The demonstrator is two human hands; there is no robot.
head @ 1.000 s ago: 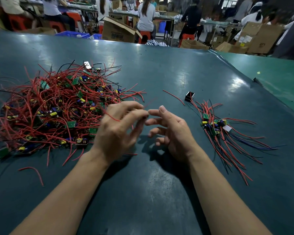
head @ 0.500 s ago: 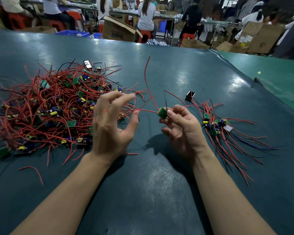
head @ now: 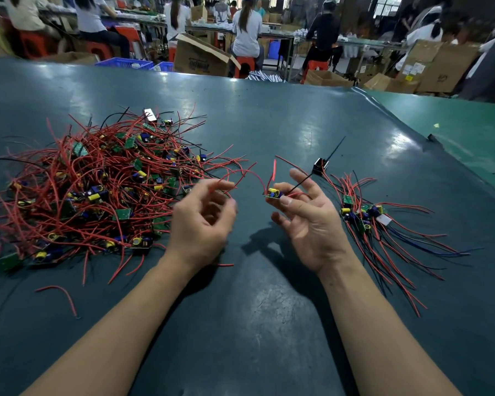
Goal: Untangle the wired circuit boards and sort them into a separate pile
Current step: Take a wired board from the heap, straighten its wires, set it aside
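Observation:
A big tangled pile (head: 103, 190) of small green circuit boards with red and black wires lies at the left of the dark green table (head: 269, 324). A smaller sorted pile (head: 363, 218) lies at the right, its wires fanned toward the near right. My right hand (head: 306, 221) pinches one circuit board (head: 274, 193) between thumb and fingers, above the table between the piles. Its red wire arcs left to my left hand (head: 203, 221), whose blurred fingertips pinch that wire.
A small black component (head: 320, 166) lies beyond the sorted pile. A loose red wire (head: 64, 295) lies near the front left. A lighter green table (head: 469, 132) adjoins at the right. Beyond the far edge, people sit at benches among cardboard boxes (head: 200, 57).
My right hand has pulled one board out of the tangle and turned it over; my left hand has shifted right along its red wire. The board's upright wire has dropped lower.

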